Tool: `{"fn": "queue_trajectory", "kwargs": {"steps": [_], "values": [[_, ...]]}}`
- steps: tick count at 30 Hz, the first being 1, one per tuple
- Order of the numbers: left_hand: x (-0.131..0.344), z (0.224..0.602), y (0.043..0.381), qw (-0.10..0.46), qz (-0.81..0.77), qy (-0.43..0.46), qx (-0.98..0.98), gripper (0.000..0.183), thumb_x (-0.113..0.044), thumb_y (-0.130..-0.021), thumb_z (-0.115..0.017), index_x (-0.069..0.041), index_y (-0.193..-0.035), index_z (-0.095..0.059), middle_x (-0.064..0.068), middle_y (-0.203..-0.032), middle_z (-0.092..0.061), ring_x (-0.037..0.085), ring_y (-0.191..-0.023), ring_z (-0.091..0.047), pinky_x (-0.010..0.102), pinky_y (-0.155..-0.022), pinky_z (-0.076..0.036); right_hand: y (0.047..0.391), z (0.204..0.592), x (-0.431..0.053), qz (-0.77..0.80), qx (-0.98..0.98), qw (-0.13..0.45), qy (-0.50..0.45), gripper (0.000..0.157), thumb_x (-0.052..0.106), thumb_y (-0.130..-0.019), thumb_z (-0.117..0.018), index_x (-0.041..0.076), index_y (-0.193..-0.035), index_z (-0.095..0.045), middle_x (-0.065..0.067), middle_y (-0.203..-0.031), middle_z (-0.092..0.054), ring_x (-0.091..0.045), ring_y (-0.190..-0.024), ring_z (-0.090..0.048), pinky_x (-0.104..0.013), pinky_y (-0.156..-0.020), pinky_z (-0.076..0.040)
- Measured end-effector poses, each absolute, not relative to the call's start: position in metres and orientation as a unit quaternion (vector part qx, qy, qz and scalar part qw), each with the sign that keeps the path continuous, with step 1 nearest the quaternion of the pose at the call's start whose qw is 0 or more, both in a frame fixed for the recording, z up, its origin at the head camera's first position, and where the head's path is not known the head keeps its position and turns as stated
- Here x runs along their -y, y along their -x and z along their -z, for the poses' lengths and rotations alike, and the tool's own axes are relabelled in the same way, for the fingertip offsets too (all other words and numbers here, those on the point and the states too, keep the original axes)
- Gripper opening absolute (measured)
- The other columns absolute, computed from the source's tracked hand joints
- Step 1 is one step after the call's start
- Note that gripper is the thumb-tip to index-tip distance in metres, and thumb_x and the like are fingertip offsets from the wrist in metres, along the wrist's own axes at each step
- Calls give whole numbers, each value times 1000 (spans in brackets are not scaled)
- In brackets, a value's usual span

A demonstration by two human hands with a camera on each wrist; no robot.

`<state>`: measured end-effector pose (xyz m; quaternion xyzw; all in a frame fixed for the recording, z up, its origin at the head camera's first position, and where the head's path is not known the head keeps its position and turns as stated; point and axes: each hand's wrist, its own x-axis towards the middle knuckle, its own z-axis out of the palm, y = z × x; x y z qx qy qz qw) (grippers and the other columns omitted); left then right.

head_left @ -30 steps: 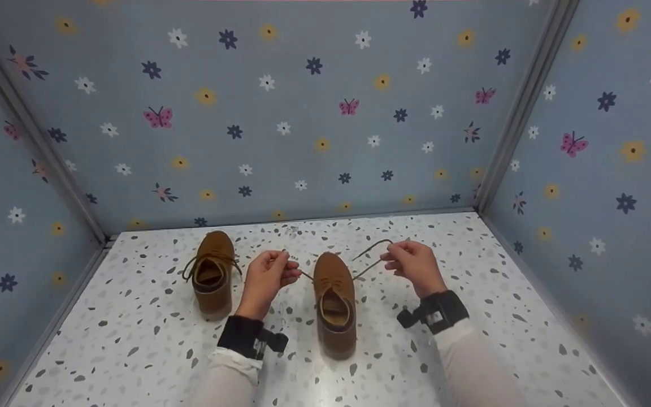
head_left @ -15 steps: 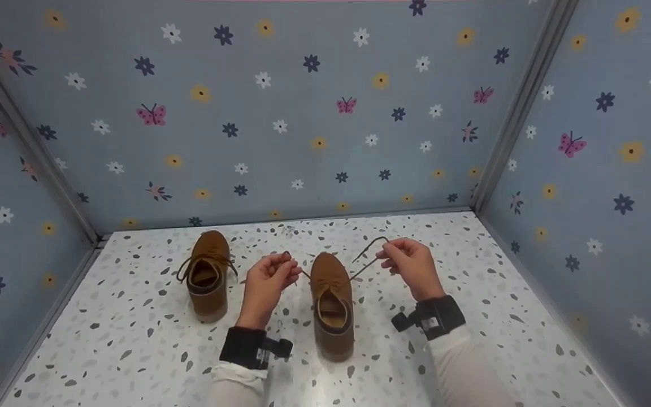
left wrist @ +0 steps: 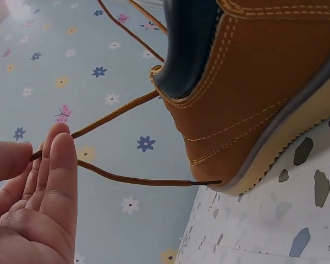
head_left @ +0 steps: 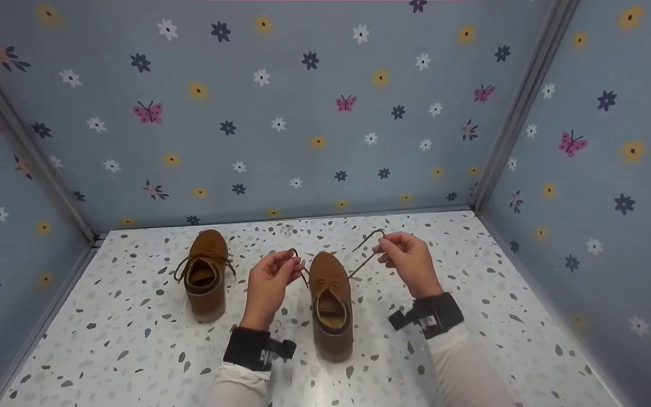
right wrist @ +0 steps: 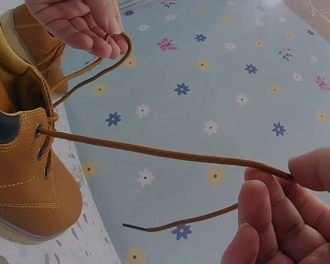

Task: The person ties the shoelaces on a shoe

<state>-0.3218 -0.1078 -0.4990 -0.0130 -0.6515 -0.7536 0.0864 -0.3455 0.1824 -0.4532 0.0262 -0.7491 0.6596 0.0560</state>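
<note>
- Pinched between thumb and fingertips of the left hand (head_left: 269, 285), at ten o'clock from the nearer shoe (head_left: 332, 308), is the left lace strand (left wrist: 118, 113); its dark-tipped tail (left wrist: 115, 177) hangs loose
- Right hand (head_left: 412, 263), at two o'clock, pinches the right lace strand (right wrist: 154, 151); it runs nearly straight to the eyelets (right wrist: 41, 153)
- Nearer shoe stands upright between them, toe at twelve
- Likely trouble: an uneven pull could leave the ends unequal or tip the shoe; a slack pinch could let the cord slip
- Woven round cord; matte tan upper (left wrist: 236, 110), pale stitching, padded dark collar (left wrist: 181, 66), saw-toothed sole edge
- Second shoe (head_left: 207, 277) between nine and ten, farther out, likewise laced; speckled white floor (head_left: 133, 316) below, flowered blue panel (head_left: 291, 152) at twelve
</note>
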Motion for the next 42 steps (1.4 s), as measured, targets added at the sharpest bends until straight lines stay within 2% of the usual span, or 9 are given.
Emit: {"fn": "queue_trajectory", "kwargs": {"steps": [8, 14, 18, 22, 25, 28, 32, 35, 42], "values": [[105, 498, 324, 110, 745, 39, 657, 26, -7, -103, -64, -2, -128, -68, 23, -116, -74, 17, -96, -76, 28, -85, -63, 344, 445, -178, -657, 750, 53, -42, 19, 19, -102, -67, 3, -114, -68, -5, -98, -78, -18, -81, -71, -32, -75, -58], [101, 501, 326, 141, 705, 37, 694, 22, -17, -103, -67, -14, -124, -74, 13, -109, -78, 16, -76, -71, 26, -68, -57, 345, 437, -176, -660, 746, 58, -72, 16, 15, -101, -68, 4, -112, -68, -6, -97, -77, -17, -78, -70, -27, -70, -56], [100, 503, 327, 137, 702, 43, 698, 23, -18, -105, -63, -15, -126, -73, 8, -104, -78, 15, -69, -69, 24, -62, -52, 346, 433, -173, -651, 750, 64, -100, 18, 14, -101, -68, 0, -111, -68, -9, -97, -77, -16, -76, -69, -26, -68, -56], [98, 503, 327, 125, 705, 50, 696, 24, -17, -107, -60, -15, -128, -72, 14, -104, -76, 16, -69, -71, 24, -61, -54, 346, 429, -170, -643, 755, 63, -113, 17, 15, -101, -68, 0, -109, -68, -12, -98, -76, -19, -76, -69, -26, -68, -56], [96, 503, 327, 119, 709, 52, 693, 25, -17, -108, -58, -16, -129, -72, 21, -108, -74, 18, -73, -74, 26, -63, -58, 346, 426, -168, -638, 758, 58, -120, 16, 15, -100, -68, 2, -108, -69, -12, -98, -76, -21, -78, -70, -26, -68, -56], [95, 502, 328, 114, 711, 57, 692, 25, -17, -107, -60, -14, -129, -70, 21, -108, -73, 18, -81, -76, 31, -71, -62, 346, 423, -167, -632, 763, 55, -127, 20, 17, -100, -69, 0, -110, -69, -11, -99, -76, -22, -80, -70, -27, -70, -57], [93, 498, 331, 117, 704, 60, 698, 20, -17, -105, -64, -8, -122, -69, 18, -106, -77, 19, -87, -77, 35, -78, -63, 346, 419, -164, -623, 769, 57, -134, 18, 17, -99, -69, 3, -110, -70, -9, -98, -76, -22, -81, -71, -31, -72, -59], [92, 497, 332, 118, 705, 60, 697, 16, -16, -103, -66, -5, -115, -69, 21, -107, -77, 20, -88, -77, 37, -80, -63, 346, 417, -163, -621, 769, 55, -141, 14, 16, -99, -68, 6, -108, -70, -8, -97, -76, -20, -80, -71, -34, -73, -60], [90, 502, 329, 100, 727, 67, 676, 19, -12, -102, -67, 0, -117, -64, 23, -113, -76, 23, -97, -78, 44, -89, -63, 347, 414, -156, -636, 753, 39, -163, 11, 9, -100, -65, 0, -106, -67, -10, -96, -76, -16, -75, -69, -27, -69, -58]]}}
